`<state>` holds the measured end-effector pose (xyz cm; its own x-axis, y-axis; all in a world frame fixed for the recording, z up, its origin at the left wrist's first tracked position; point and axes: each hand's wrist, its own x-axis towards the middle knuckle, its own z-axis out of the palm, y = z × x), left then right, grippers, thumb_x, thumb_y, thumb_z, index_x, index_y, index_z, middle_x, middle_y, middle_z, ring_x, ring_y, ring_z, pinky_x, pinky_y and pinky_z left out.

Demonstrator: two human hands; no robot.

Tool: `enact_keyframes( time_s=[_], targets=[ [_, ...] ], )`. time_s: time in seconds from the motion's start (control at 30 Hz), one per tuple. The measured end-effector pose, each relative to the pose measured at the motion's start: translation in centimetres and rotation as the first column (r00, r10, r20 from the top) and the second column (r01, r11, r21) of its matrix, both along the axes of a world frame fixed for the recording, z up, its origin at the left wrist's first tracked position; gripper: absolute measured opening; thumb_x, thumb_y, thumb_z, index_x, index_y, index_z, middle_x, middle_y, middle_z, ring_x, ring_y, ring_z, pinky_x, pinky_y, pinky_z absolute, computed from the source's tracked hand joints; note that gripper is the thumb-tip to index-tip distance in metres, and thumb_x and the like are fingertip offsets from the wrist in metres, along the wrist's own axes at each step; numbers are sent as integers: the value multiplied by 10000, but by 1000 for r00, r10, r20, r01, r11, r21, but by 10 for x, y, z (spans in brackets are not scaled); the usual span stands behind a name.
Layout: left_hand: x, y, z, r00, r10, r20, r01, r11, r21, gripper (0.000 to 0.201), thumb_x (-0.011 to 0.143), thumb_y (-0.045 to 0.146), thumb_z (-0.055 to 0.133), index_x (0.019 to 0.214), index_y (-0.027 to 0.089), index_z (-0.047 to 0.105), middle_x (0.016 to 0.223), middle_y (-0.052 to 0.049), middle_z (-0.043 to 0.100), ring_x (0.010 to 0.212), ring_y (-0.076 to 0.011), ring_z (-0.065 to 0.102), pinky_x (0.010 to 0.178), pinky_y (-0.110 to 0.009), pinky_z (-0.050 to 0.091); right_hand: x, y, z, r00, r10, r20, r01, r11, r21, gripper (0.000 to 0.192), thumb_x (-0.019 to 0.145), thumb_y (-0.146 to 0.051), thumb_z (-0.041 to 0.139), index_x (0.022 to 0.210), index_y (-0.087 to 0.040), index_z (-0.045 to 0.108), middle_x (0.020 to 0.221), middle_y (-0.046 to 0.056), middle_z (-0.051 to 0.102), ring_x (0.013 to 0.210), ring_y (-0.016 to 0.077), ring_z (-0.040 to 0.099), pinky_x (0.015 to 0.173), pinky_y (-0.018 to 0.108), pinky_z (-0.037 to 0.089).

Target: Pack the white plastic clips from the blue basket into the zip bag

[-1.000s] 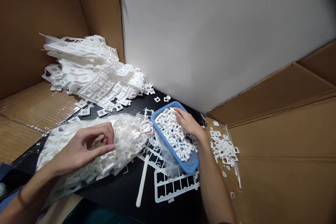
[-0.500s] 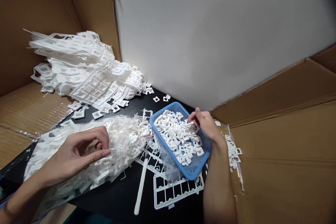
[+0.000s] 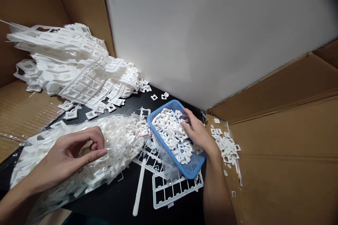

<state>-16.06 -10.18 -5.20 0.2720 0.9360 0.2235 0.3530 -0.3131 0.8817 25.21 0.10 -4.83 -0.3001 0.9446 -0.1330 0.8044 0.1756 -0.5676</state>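
My right hand (image 3: pixel 198 132) is over the right side of a blue perforated basket (image 3: pixel 173 156) filled with small white notched plastic pieces (image 3: pixel 170 130). Its thumb and fingers are apart above the pieces, and nothing shows held between them. My left hand (image 3: pixel 76 153) hovers over a clear plastic bag (image 3: pixel 116 139) stuffed with white plastic parts. The left fingers curl in, with the thumb tip close to the index fingertip in a pinch. Anything in that pinch is too small or hidden to make out.
A heap of white plastic frame sheets (image 3: pixel 79 66) stands at the back left against cardboard. Beneath the basket lies an empty white sprue grid (image 3: pixel 176 193), beside a white stick (image 3: pixel 139 186). Loose white pieces (image 3: pixel 227 147) lie right, near a cardboard wall (image 3: pixel 285 140).
My right hand has turned, its thumb and fingers spreading over the pieces from a closer, curled pose. My left hand keeps its pinched shape. The view has shifted slightly.
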Motion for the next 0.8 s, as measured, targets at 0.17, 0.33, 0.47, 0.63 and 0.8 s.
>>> enact_keyframes(
  time_s=[0.17,0.33,0.47,0.63,0.8],
  targets=[
    [1,0,0,1000,11,-2,-11,1000,3,145,962,282,710,820,262,687,756,-8,652,641,-153,626,583,-200,516,-16,-6,2,972,89,219,-88,996,-14,741,1027,-681,530,1662,-322,397,1640,105,513,1519,370,400,1210,566,374],
    [1,0,1,1000,13,-25,-13,1000,-2,158,958,292,708,805,255,688,757,-11,658,639,-152,621,574,-199,509,-29,-11,-5,908,156,389,-204,976,83,652,1018,-503,591,1628,-315,458,1485,137,582,1363,370,516,1120,529,429],
    [0,1,-1,1000,10,-29,-10,1000,-18,132,945,280,722,819,248,706,774,-25,678,654,-164,634,584,-216,520,-36,-11,-17,899,130,418,-216,962,166,722,910,-486,695,1576,-276,511,1345,158,594,1190,378,556,1022,541,462],
    [-2,1,-5,1000,11,-11,-11,999,-45,112,937,284,741,837,256,698,770,-24,663,663,-174,618,592,-235,512,-40,-5,-26,933,137,332,-218,951,220,583,851,-418,729,1388,-206,651,1175,133,629,1018,323,562,940,505,477],
    [-1,1,-4,1000,4,-5,-4,999,-46,114,955,280,729,850,256,691,777,-18,650,675,-170,606,605,-235,509,-41,-5,-27,975,142,171,-180,957,229,236,797,-328,743,995,-200,751,865,49,650,795,227,544,750,365,446]
  ],
)
